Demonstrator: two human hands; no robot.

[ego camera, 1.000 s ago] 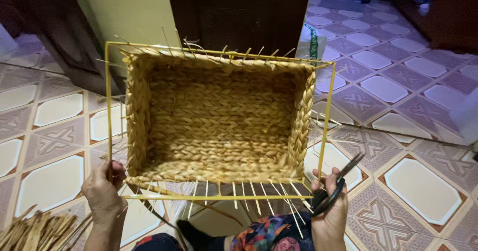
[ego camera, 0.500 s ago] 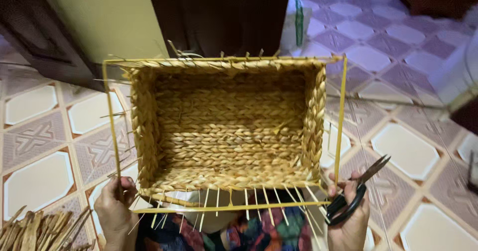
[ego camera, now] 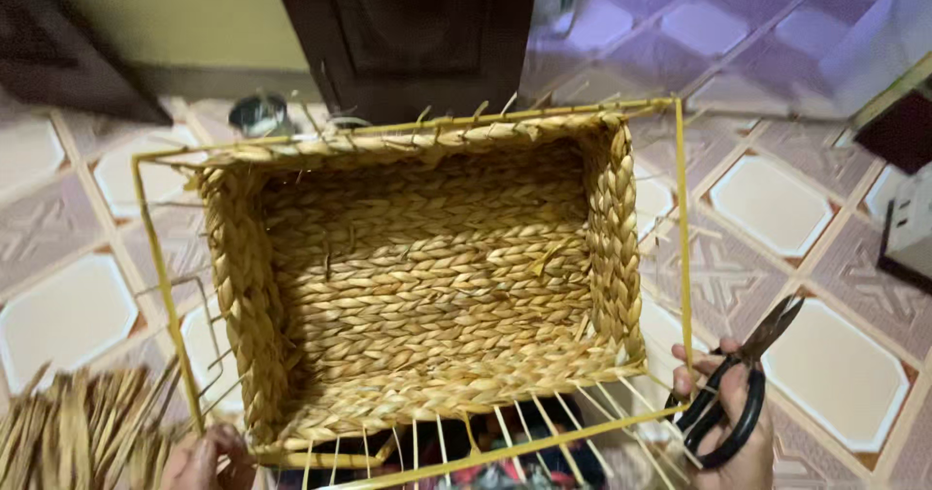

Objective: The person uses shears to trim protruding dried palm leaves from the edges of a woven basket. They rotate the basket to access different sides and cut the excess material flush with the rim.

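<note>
A rectangular basket [ego camera: 417, 276] woven of golden straw braids sits inside a yellow wire frame [ego camera: 680, 257], its opening facing me. My left hand [ego camera: 199, 461] grips the frame's lower left corner; only its top shows at the picture's bottom edge. My right hand [ego camera: 728, 422] is at the lower right corner of the frame and holds black scissors [ego camera: 740, 383], blades pointing up and to the right, nearly closed. Bare wire spokes run along the basket's near side.
A bundle of dry straw strands [ego camera: 83, 427] lies at the lower left. The floor has patterned purple and white tiles [ego camera: 835, 373]. A dark wooden door [ego camera: 417, 24] stands behind the basket. A small round dark object [ego camera: 254, 113] lies near the door.
The basket has tilted and shifted to the right in view, its right side rising. My right hand with the scissors stayed at the lower right corner; my left hand dropped lower in the picture.
</note>
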